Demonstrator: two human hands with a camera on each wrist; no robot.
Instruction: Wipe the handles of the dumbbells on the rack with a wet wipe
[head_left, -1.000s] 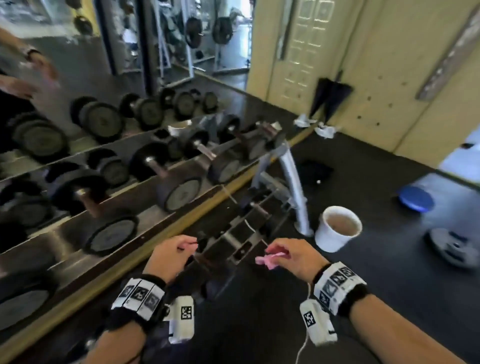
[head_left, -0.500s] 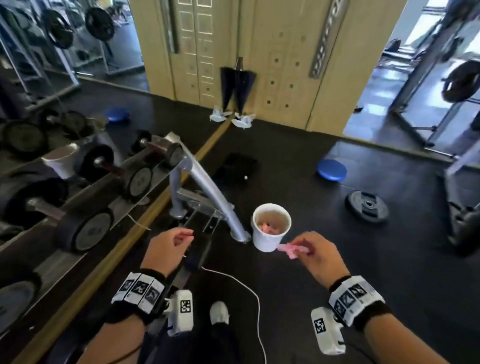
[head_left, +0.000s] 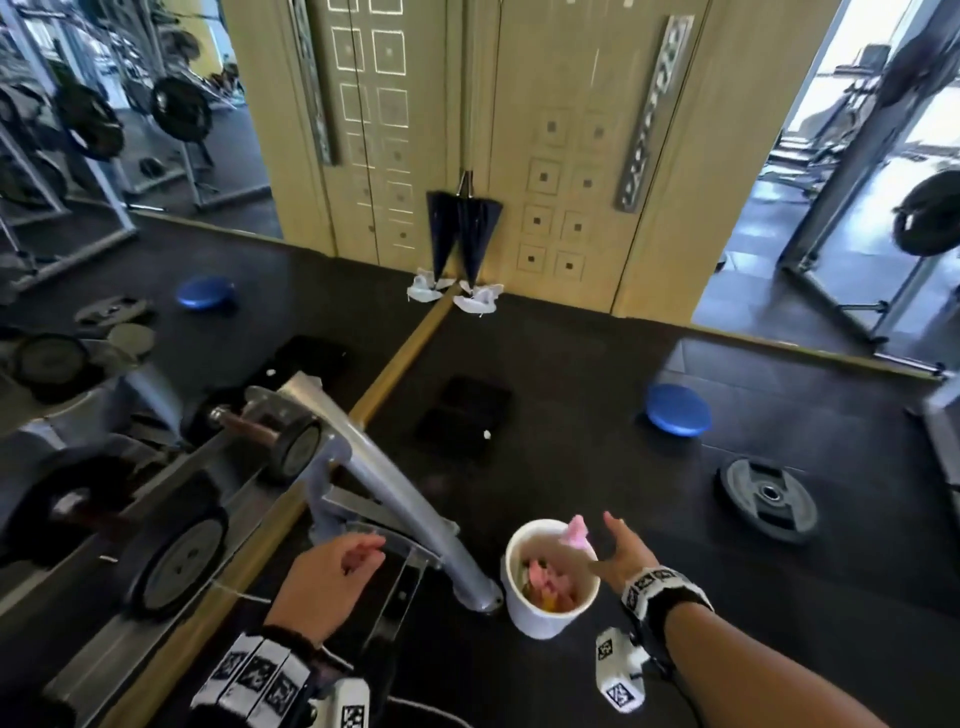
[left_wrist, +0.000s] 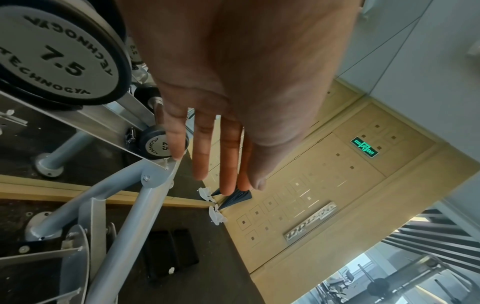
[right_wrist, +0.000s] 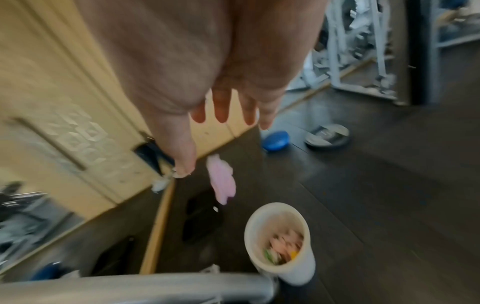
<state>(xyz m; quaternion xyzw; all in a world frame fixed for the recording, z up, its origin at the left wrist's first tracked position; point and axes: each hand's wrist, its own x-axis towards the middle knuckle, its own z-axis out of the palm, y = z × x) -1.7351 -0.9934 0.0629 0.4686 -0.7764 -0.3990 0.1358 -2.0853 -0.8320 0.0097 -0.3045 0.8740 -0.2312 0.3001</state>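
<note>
Hanging in mid-air just above the far rim of a white cup (head_left: 545, 618), the pink wet wipe (head_left: 575, 531) touches neither the cup nor any hand. The right hand (head_left: 621, 553) is spread beside it, to the right of the cup, fingers (right_wrist: 221, 107) straight and apart and holding nothing; the right wrist view shows the wipe loose below the thumb, blurred. More pink scraps lie inside the cup, which stands on the dark floor (head_left: 597, 415) by the foot of the grey rack (head_left: 395, 493). The left hand (head_left: 324, 582) hovers over the rack's low end with its fingers straight and empty in the left wrist view, nearly closed together. Dumbbells (head_left: 283, 441) rest on the rack to the left, among them one marked 7.5 (left_wrist: 59, 55). Far off, a folded umbrella (head_left: 475, 234) leans against the yellow doors (head_left: 571, 156), and a blue disc (head_left: 678, 410) and a weight plate (head_left: 766, 499) lie on the floor to the right.
</note>
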